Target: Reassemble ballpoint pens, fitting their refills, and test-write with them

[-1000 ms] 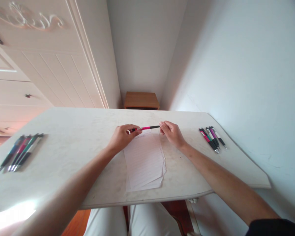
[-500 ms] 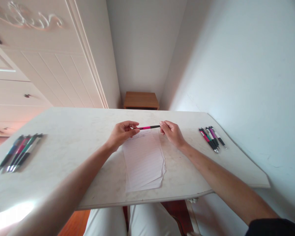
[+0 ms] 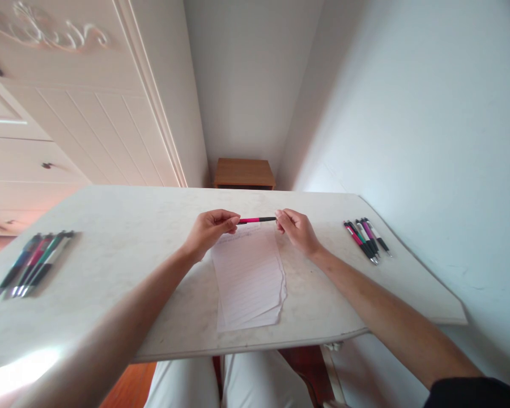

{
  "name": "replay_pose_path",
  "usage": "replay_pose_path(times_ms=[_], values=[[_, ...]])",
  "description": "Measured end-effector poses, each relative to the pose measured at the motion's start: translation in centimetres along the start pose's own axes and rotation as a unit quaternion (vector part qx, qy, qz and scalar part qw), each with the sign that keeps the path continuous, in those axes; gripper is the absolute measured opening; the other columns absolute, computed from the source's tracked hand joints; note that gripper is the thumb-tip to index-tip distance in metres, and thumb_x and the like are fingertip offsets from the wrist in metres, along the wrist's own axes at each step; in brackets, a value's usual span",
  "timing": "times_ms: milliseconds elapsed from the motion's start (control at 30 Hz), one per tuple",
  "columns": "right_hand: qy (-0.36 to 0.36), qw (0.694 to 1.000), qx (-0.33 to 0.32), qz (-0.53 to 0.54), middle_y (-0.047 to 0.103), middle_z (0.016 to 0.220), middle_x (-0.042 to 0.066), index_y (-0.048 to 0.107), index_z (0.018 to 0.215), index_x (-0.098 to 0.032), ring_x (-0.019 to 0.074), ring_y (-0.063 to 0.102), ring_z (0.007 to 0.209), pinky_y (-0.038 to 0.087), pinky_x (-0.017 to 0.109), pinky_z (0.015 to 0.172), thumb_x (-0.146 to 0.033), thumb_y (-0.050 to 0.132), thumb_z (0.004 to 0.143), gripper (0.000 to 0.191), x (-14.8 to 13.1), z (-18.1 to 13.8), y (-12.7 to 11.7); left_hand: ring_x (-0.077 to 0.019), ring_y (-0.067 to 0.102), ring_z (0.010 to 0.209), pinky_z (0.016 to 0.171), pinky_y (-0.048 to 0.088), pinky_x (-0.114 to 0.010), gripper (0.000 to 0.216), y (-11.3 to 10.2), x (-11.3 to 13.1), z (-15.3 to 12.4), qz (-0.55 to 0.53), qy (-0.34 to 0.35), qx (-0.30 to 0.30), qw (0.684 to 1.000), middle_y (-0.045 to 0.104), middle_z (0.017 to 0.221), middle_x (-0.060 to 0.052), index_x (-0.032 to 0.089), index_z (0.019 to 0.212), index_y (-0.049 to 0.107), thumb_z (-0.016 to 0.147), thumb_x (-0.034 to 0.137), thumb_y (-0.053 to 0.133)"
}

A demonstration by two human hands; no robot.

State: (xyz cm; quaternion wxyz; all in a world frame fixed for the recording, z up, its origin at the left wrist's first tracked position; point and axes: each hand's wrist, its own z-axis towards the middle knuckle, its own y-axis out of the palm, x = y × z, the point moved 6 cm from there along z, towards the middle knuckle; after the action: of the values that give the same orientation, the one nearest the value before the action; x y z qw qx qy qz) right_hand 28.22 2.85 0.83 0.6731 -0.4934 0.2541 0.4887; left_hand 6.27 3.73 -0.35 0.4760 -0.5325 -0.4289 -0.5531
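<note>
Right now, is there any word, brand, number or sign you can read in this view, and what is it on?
None can be read.
Lined paper: faint marks near its top edge, too blurred to read.
Pink and black pen, held between left hand and right hand: no legible print.
Pens on the left and pens on the right: any barrel print is too small to tell.

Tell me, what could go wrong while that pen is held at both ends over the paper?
The pink pen is pinched only at its tips by the left hand and right hand, so it might slip and drop onto the paper. The paper lies loose near the table edge; a forearm could nudge it off.
</note>
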Motion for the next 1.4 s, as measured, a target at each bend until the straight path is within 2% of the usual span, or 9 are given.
replay_pose_path(times_ms=[100,233,433,533,733,900,967,1200,1400], values=[[-0.006,1.000,0.004,0.005,0.050,0.056,-0.002,0.050,0.061,-0.020,0.0121,0.049,0.054,0.038,0.026,0.058,-0.052,0.046,0.094,0.047,-0.2,0.0,-0.1,-0.0150,0.063,0.071,0.071,0.051,-0.031,0.050,0.3,-0.4,0.0,-0.038,-0.024,-0.019,0.999,0.069,0.082,-0.005,0.013,0.101,0.069,0.061,0.039,0.084],[-0.013,1.000,0.002,0.009,0.050,0.057,-0.002,0.049,0.062,-0.020,0.0121,0.049,0.055,0.038,0.026,0.058,-0.052,0.045,0.095,0.046,-0.3,-0.1,0.0,-0.0181,0.065,0.077,0.071,0.051,-0.032,0.047,0.4,-0.6,0.0,-0.003,-0.019,-0.030,0.999,0.071,0.088,-0.007,0.013,0.097,0.070,0.058,0.032,0.085],[-0.023,0.999,-0.026,-0.018,0.049,0.055,-0.002,0.050,0.060,-0.020,0.0126,0.048,0.055,0.038,0.027,0.059,-0.052,0.043,0.096,0.049,-0.6,-0.3,0.6,-0.0166,0.060,0.073,0.069,0.047,-0.031,0.010,0.1,1.3,-0.2,0.189,0.127,0.027,0.973,0.067,0.077,-0.004,0.017,0.077,0.071,0.068,0.022,0.070],[-0.019,0.999,-0.024,-0.013,0.050,0.056,-0.001,0.050,0.060,-0.020,0.0128,0.049,0.055,0.038,0.027,0.059,-0.053,0.042,0.096,0.049,-0.5,-0.3,0.6,-0.0154,0.058,0.071,0.066,0.046,-0.029,0.013,0.2,1.4,-0.3,0.220,0.154,0.030,0.963,0.064,0.079,-0.004,0.017,0.079,0.071,0.070,0.027,0.071],[-0.008,1.000,-0.001,0.003,0.051,0.056,-0.001,0.050,0.061,-0.021,0.0129,0.050,0.055,0.040,0.027,0.059,-0.055,0.043,0.095,0.048,-0.4,-0.2,0.1,-0.0111,0.054,0.059,0.053,0.042,-0.024,0.050,0.7,0.5,-0.4,0.187,0.080,-0.006,0.979,0.064,0.082,-0.002,0.017,0.110,0.064,0.071,0.046,0.074],[-0.008,1.000,0.015,0.006,0.050,0.056,-0.002,0.049,0.061,-0.021,0.0127,0.049,0.054,0.039,0.027,0.059,-0.053,0.044,0.095,0.048,-0.6,-0.2,-0.3,-0.0095,0.047,0.050,0.047,0.035,-0.022,0.045,1.4,1.1,-0.8,0.159,0.052,-0.062,0.984,0.059,0.061,-0.002,0.015,0.079,0.066,0.085,0.058,0.055],[-0.008,1.000,0.015,0.006,0.050,0.056,-0.002,0.049,0.061,-0.021,0.0127,0.049,0.054,0.039,0.027,0.059,-0.053,0.044,0.095,0.047,-0.6,-0.2,-0.3,-0.0083,0.045,0.048,0.046,0.035,-0.022,0.047,1.2,1.2,-0.6,0.133,0.053,-0.051,0.988,0.060,0.062,-0.002,0.015,0.071,0.064,0.086,0.058,0.053],[-0.006,1.000,0.015,0.002,0.051,0.057,-0.002,0.050,0.061,-0.020,0.0125,0.049,0.055,0.039,0.027,0.059,-0.055,0.044,0.094,0.048,-0.6,-0.2,-0.2,-0.0108,0.053,0.057,0.052,0.043,-0.024,0.043,0.5,0.9,-0.2,0.059,0.061,0.003,0.996,0.066,0.073,-0.004,0.014,0.095,0.069,0.069,0.048,0.077],[-0.002,1.000,0.023,-0.001,0.052,0.057,-0.001,0.049,0.061,-0.021,0.0132,0.050,0.055,0.040,0.027,0.059,-0.058,0.044,0.093,0.050,-0.6,-0.1,-0.4,-0.0117,0.055,0.058,0.052,0.043,-0.024,0.050,0.3,1.2,-0.3,0.050,0.055,0.008,0.997,0.067,0.078,-0.006,0.013,0.103,0.066,0.075,0.054,0.071]])
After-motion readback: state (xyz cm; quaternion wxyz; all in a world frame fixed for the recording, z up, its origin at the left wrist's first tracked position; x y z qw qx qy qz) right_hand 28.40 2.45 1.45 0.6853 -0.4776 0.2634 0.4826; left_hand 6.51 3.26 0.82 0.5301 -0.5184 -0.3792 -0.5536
